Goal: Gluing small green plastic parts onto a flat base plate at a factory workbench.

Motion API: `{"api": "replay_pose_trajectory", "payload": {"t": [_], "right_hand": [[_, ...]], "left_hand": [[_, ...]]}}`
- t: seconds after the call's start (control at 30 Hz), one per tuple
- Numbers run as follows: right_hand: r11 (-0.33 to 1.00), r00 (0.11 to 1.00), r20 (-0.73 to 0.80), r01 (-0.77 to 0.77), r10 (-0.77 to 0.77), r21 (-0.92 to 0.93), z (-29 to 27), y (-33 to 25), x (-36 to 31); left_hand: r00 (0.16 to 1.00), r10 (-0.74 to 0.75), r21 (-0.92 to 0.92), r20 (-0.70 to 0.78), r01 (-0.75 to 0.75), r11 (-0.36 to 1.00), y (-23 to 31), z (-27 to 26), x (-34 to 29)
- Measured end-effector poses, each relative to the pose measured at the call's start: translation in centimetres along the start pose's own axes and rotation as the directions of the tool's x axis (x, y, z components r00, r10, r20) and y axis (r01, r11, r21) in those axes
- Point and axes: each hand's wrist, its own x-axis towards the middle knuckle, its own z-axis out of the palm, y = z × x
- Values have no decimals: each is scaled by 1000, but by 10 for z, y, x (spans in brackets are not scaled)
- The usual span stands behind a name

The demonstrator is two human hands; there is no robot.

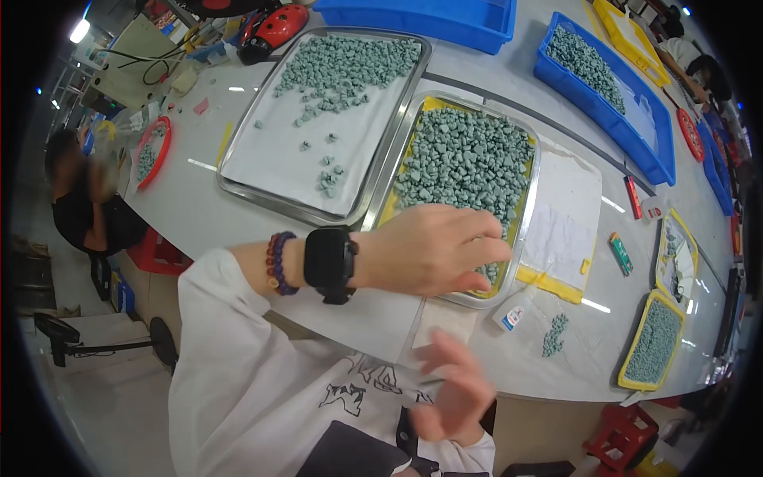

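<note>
My left hand [433, 248] reaches across the near end of a steel tray [531, 208] lined in yellow and heaped with small grey-green pieces [465, 159]. Its fingertips rest among the pieces near the tray's right edge; whether they pinch any is hidden. A black watch and a bead bracelet sit on that wrist. My right hand [459, 391] hovers blurred below the table edge, fingers spread, holding nothing. A larger steel tray [238, 187] to the left holds a white sheet with more grey-green pieces [342, 67] gathered at its far end.
Blue bins [636, 143] with the same pieces stand at the back and right. Small yellow trays [653, 342] sit at the right, a little loose pile [554, 334] and a small bottle [513, 312] near the front. A red dish [151, 151] lies far left, beside a seated person [83, 199].
</note>
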Motion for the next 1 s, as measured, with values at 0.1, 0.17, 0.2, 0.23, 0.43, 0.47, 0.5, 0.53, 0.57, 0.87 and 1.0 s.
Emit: {"api": "replay_pose_trajectory", "payload": {"t": [0.1, 0.17, 0.2, 0.23, 0.43, 0.47, 0.5, 0.53, 0.57, 0.87, 1.0], "right_hand": [[936, 915, 291, -328, 282, 125, 27, -15, 23], [951, 931, 231, -305, 284, 60, 34, -5, 17], [955, 937, 205, -295, 283, 28, 37, -4, 17], [954, 936, 207, -297, 286, 26, 38, -5, 16], [822, 928, 316, 19, 197, -570, 35, -19, 22], [804, 925, 322, 31, 203, -594, 33, -20, 23], [803, 925, 322, 31, 203, -595, 29, -17, 23], [852, 927, 312, -17, 210, -524, 22, -13, 23], [893, 928, 302, -64, 218, -446, 15, -9, 22], [939, 922, 314, -120, 225, -322, 15, -8, 20], [939, 951, 232, -125, 206, -321, 21, -2, 14]], "left_hand": [[976, 161, 203, 144, -188, 961, 1, 22, 13], [930, 304, 227, 207, -348, 910, 7, 33, 19], [931, 303, 226, 204, -345, 911, 8, 37, 20], [921, 324, 252, 217, -373, 893, 7, 40, 20], [868, 407, 303, 283, -484, 821, 3, 60, 18], [868, 409, 301, 280, -484, 821, 2, 62, 17], [873, 407, 302, 268, -477, 825, 2, 61, 16], [878, 404, 303, 257, -470, 829, 1, 60, 16], [883, 400, 303, 245, -462, 833, 0, 60, 16], [889, 392, 327, 238, -453, 829, -6, 58, 17], [894, 382, 316, 234, -442, 840, -7, 57, 17]]}}
